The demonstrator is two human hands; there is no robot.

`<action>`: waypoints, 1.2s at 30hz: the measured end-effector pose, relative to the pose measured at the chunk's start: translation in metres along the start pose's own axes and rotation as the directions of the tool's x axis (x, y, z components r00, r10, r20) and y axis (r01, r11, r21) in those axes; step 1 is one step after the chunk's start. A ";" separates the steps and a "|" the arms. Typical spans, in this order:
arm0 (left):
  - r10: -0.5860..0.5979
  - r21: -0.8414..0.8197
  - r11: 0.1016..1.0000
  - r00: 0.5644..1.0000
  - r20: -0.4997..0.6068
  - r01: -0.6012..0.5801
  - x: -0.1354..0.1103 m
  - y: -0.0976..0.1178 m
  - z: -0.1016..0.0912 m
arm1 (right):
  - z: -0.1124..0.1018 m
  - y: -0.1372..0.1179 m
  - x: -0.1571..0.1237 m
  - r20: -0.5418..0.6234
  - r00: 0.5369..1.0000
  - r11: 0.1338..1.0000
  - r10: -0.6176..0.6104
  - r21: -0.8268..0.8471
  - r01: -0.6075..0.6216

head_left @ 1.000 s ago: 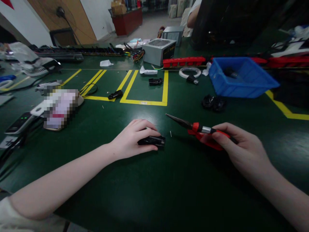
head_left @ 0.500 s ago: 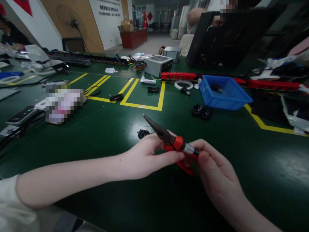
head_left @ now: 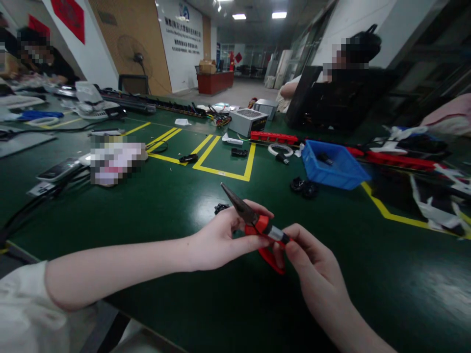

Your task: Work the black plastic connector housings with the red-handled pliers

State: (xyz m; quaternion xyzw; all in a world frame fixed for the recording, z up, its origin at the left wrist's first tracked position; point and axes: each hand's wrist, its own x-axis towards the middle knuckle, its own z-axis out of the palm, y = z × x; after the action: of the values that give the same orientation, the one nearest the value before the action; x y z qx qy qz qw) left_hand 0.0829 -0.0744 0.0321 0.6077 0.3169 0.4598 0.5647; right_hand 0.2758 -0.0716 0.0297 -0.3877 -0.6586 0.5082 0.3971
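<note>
While both hands hold them, pliers (head_left: 253, 221) point up-left.

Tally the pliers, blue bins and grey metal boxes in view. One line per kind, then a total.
Red-handled needle-nose pliers, gripped by the left hand and the right hand: 1
Blue plastic bin: 1
Grey metal boxes: 2
Total: 4
</note>
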 end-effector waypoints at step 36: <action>0.031 0.073 0.997 0.997 0.070 -0.036 0.012 -0.002 -0.006 | 0.009 0.048 0.008 0.335 0.923 0.847 0.188 0.421 -0.325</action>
State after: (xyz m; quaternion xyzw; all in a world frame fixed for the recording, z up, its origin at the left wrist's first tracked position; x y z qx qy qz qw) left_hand 0.0818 -0.0610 0.0326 0.6490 0.3037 0.4357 0.5447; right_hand 0.2690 -0.0585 -0.0173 -0.2892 -0.5070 0.7507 0.3093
